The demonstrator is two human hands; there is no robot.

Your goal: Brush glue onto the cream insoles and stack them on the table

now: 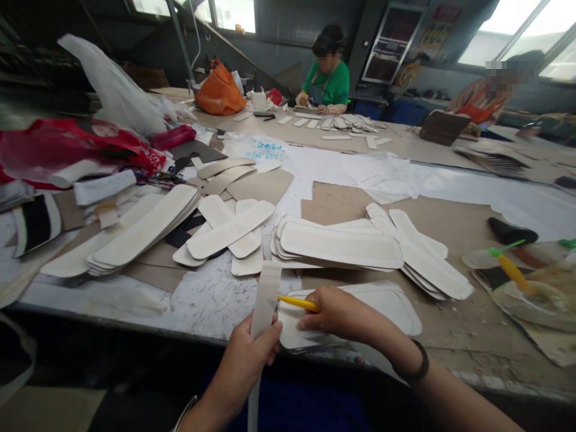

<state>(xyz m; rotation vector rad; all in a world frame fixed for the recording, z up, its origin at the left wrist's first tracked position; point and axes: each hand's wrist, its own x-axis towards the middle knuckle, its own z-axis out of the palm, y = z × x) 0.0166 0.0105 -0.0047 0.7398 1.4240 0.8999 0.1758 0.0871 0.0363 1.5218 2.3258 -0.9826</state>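
The left grip [252, 347] pinched a seemingly light, bendy strip [266, 294], best edge-held; the right grip [335, 313] clasped a yellow tool [297, 303].

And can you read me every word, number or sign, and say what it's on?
I can't read any.
Blue print on the crumpled, see-through plastic bag: too blurred.
Markings on the rectangular red-and-yellow paper poster at the back: too small and blurred.
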